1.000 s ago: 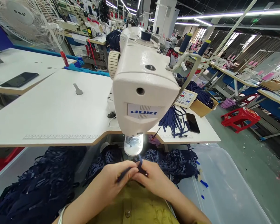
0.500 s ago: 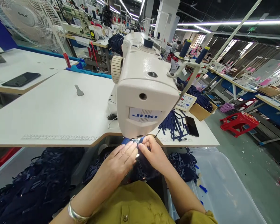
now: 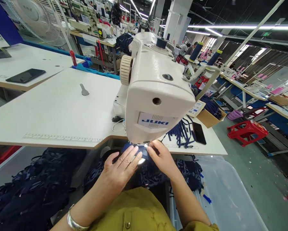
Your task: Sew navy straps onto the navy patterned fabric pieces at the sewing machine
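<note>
A white JUKI sewing machine point(image 3: 155, 93) stands on the white table point(image 3: 52, 112). Under its head lies a small navy fabric strip point(image 3: 140, 150). My left hand point(image 3: 121, 168) rests flat on the strip, fingers stretched out toward the needle area. My right hand point(image 3: 160, 157) pinches the strip's right end just below the machine head. The needle and presser foot are hidden behind the head and my fingers.
Piles of navy fabric pieces point(image 3: 30, 189) fill the bin at my left and lie below my hands. A clear plastic bin point(image 3: 230, 195) stands at right. A black phone point(image 3: 198, 133) and navy strips point(image 3: 179, 130) lie on the table's right end. A fan point(image 3: 41, 19) stands far left.
My hands rose from my lap with the navy strip to the machine's needle area. The left hand went from a pinch to lying flat on the strip.
</note>
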`<state>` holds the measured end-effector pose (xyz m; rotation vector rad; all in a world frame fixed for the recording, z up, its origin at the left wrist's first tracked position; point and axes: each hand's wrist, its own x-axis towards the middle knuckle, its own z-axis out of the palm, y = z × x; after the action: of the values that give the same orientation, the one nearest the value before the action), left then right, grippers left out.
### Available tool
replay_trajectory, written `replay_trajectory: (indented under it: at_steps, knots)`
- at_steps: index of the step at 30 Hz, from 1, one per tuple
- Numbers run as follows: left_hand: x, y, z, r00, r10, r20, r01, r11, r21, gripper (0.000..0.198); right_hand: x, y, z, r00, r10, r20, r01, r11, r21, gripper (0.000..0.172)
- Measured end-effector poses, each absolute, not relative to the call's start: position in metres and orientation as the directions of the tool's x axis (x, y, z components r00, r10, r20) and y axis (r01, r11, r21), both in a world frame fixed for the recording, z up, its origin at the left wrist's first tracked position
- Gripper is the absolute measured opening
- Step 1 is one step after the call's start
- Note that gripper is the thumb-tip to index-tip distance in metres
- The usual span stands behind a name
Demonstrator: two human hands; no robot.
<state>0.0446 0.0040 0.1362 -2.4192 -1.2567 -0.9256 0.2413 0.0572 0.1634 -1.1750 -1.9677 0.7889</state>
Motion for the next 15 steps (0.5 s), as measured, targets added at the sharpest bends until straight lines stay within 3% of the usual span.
replay_trajectory:
  at_steps: [6,15]
  knots:
    - [0.0476,0.0021,0.1295,0.368,0.664,0.651,0.855,-0.517,0.043,0.046,0.237,0.065,0.1692,-0.41,0.861,0.301,0.518,0.491,-0.7,0.02]
    - [0.049,-0.0004,0.1342,0.397,0.666,0.632,0.866,-0.499,-0.019,0.044,0.235,0.0671,0.1678,-0.408,0.868,0.281,0.507,0.472,-0.722,0.023]
